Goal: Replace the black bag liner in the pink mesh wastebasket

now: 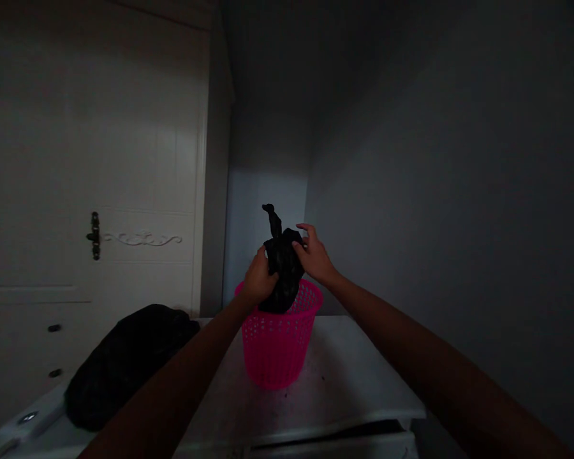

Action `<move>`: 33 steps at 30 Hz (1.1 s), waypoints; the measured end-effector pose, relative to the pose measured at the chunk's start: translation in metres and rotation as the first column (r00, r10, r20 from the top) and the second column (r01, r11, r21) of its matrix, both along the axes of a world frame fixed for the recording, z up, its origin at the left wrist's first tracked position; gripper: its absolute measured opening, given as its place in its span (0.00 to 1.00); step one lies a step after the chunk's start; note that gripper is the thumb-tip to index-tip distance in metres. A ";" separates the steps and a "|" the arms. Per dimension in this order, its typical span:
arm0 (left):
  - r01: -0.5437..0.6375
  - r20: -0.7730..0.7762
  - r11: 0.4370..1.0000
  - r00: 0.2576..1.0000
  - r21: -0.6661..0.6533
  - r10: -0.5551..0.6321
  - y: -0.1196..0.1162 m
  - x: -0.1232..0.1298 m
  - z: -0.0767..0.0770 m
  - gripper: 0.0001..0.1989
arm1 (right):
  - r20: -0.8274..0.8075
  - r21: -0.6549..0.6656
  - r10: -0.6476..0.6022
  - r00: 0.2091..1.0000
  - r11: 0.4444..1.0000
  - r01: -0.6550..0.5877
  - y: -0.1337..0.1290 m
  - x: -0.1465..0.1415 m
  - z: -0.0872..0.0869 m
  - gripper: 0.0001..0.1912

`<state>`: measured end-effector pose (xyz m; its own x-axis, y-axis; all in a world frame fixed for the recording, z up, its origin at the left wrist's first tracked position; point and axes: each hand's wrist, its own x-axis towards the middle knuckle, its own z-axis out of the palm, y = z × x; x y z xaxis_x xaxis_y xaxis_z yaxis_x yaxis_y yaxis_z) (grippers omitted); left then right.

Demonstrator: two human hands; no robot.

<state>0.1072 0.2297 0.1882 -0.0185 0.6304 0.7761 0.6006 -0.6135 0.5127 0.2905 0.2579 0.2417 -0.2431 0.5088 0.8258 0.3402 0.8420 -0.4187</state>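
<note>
A bunched black plastic bag is held upright over the mouth of a pink perforated basket, its twisted top sticking up. My left hand grips the bag's left side, just above the basket rim. At the bag's upper right, my right hand pinches it between thumb and fingers, with one finger extended. The bag's lower end reaches the basket opening. The basket stands on a white tabletop.
A large full-looking black bag lies on the left, partly behind my left forearm. Behind it stands a white cabinet with dark handles. A grey wall rises on the right. Beneath the tabletop's front edge a dark gap shows.
</note>
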 end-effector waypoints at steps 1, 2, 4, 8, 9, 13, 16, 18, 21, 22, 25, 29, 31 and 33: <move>-0.061 -0.024 0.996 0.998 -0.072 0.059 -0.002 -0.002 -0.003 0.38 | 0.088 -0.007 0.034 0.996 0.999 -0.033 -0.001 0.003 -0.006 0.31; -0.117 -0.060 0.984 0.992 -0.133 0.110 -0.005 -0.003 -0.005 0.36 | 0.179 -0.004 0.052 0.982 0.999 -0.052 -0.002 0.005 -0.012 0.34; -0.186 -0.128 0.966 0.978 -0.179 0.164 -0.010 -0.003 -0.007 0.33 | 0.337 0.016 0.021 0.941 0.999 -0.028 -0.001 0.007 -0.023 0.34; -0.140 -0.202 0.978 0.974 -0.157 0.107 -0.015 -0.006 -0.005 0.35 | 0.451 0.067 -0.171 0.876 0.985 0.158 0.001 0.010 -0.038 0.17; -0.110 -0.224 0.982 0.972 -0.153 0.074 -0.015 -0.010 -0.005 0.32 | 0.453 0.076 -0.198 0.870 0.980 0.183 0.002 0.012 -0.040 0.16; -0.094 -0.274 0.992 0.959 -0.088 0.067 -0.013 -0.041 -0.008 0.09 | 0.410 0.060 -0.292 0.864 0.954 0.293 0.006 0.034 -0.049 0.16; -0.151 -0.182 0.984 0.974 -0.090 0.133 -0.012 -0.061 -0.014 0.07 | 0.376 0.026 -0.344 0.861 0.932 0.361 0.010 0.050 -0.056 0.15; -0.063 -0.087 0.984 0.995 -0.168 0.049 -0.012 -0.062 -0.018 0.11 | 0.363 0.037 -0.330 0.871 0.940 0.340 0.010 0.049 -0.058 0.14; 0.205 -0.001 0.940 0.977 -0.274 -0.213 -0.016 -0.049 -0.021 0.24 | 0.353 0.080 -0.236 0.905 0.972 0.222 0.002 0.032 -0.056 0.13; 0.242 -0.019 0.928 0.966 -0.284 -0.258 -0.017 -0.043 -0.020 0.26 | 0.357 0.089 -0.200 0.912 0.980 0.180 -0.001 0.026 -0.055 0.14; 0.154 -0.139 0.956 0.971 -0.251 -0.193 -0.022 -0.038 -0.017 0.17 | 0.420 0.077 -0.178 0.890 0.984 0.161 -0.008 0.018 -0.056 0.13; -0.002 -0.154 0.979 0.988 -0.204 -0.030 -0.026 -0.056 -0.016 0.11 | 0.527 0.005 -0.337 0.780 0.919 0.393 -0.005 0.035 -0.063 0.11; -0.084 -0.114 0.980 0.991 -0.179 0.064 -0.025 -0.061 -0.017 0.11 | 0.551 -0.025 -0.358 0.753 0.896 0.444 -0.004 0.041 -0.065 0.12; -0.129 -0.084 0.979 0.990 -0.160 0.116 -0.024 -0.057 -0.017 0.11 | 0.554 -0.051 -0.278 0.785 0.929 0.366 -0.007 0.037 -0.065 0.17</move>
<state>0.0497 0.2055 0.1707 -0.0498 0.7459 0.6642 0.7060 -0.4441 0.5517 0.3278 0.2511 0.1768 -0.4178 0.7411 0.5256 0.7845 0.5860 -0.2026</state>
